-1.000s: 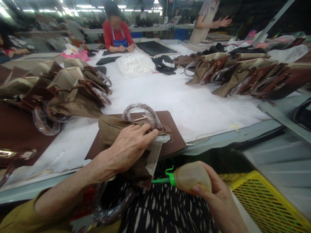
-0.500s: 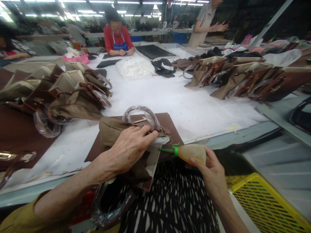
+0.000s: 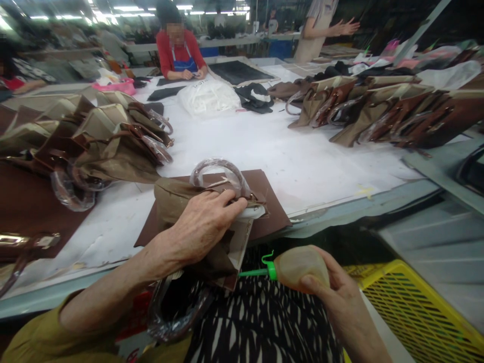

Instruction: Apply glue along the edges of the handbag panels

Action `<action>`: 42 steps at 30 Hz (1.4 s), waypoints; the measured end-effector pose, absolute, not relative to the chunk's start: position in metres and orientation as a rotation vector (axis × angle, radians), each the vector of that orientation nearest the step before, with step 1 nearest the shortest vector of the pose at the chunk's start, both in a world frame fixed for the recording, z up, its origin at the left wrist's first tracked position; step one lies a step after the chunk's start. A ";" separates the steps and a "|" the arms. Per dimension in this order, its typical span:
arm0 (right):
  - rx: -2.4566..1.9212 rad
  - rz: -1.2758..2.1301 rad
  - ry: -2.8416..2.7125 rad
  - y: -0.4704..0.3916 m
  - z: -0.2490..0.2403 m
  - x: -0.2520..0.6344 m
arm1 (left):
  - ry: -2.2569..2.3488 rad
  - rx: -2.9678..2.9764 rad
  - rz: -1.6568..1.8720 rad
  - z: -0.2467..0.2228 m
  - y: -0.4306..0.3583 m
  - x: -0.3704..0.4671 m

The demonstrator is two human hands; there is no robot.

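My left hand [image 3: 206, 219] is closed on the upper edge of a brown handbag [image 3: 170, 204], whose lining is olive cloth. One plastic-wrapped handle [image 3: 219, 164] of the bag rises beyond my fingers; the other wrapped handle [image 3: 177, 322] hangs down near my lap. In my right hand [image 3: 333, 282] is a squeeze bottle [image 3: 298, 267] with a green cap, held on its side. Its thin green nozzle points left, with the tip at the pale edge of the bag's panel [image 3: 242, 242]. Whether the tip touches cannot be made out. Underneath lies a flat brown panel [image 3: 270, 199].
Brown handbags stand in rows at left [image 3: 109, 131] and right [image 3: 401, 108] on the white-covered table [image 3: 227, 136]. A white plastic bag [image 3: 207, 98] lies toward the back, near a person in red [image 3: 179, 50]. A yellow crate [image 3: 416, 307] is at lower right.
My right hand has moved the bottle down toward me, its nozzle tip sliding along the panel's edge to the lower end. My left hand keeps its grip on the handbag.
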State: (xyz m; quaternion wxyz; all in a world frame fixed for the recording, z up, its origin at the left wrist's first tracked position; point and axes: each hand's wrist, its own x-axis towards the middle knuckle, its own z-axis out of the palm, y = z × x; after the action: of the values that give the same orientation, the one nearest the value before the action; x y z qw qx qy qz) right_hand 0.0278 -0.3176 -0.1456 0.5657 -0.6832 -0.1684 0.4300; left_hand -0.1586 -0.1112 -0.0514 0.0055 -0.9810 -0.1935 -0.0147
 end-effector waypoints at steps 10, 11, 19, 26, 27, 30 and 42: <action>-1.508 1.104 -0.324 -0.331 -0.152 0.022 | -0.618 -3.045 -0.018 -0.049 -0.110 -0.155; -1.493 1.117 -0.311 -0.331 -0.153 0.021 | -0.618 -3.044 -0.019 -0.048 -0.109 -0.155; -1.444 1.140 -0.124 -0.328 -0.156 0.011 | -0.628 -3.036 0.019 -0.045 -0.110 -0.155; -1.371 1.183 -0.025 -0.330 -0.153 0.001 | -0.624 -3.030 0.035 -0.044 -0.110 -0.155; -1.370 1.189 -0.010 -0.331 -0.153 0.000 | -0.626 -3.027 0.040 -0.044 -0.110 -0.154; -1.363 1.266 0.006 -0.336 -0.156 -0.002 | -0.640 -3.023 0.054 -0.045 -0.110 -0.153; -1.519 1.123 -0.056 -0.334 -0.135 -0.007 | -0.644 -3.022 0.045 -0.044 -0.110 -0.153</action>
State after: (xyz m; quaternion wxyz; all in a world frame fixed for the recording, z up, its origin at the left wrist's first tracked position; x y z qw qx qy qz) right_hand -0.0073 -0.3336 -0.1354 0.5859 -0.6513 -0.0241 0.4816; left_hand -0.1525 -0.1101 -0.0441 0.0257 -0.9776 -0.2085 0.0147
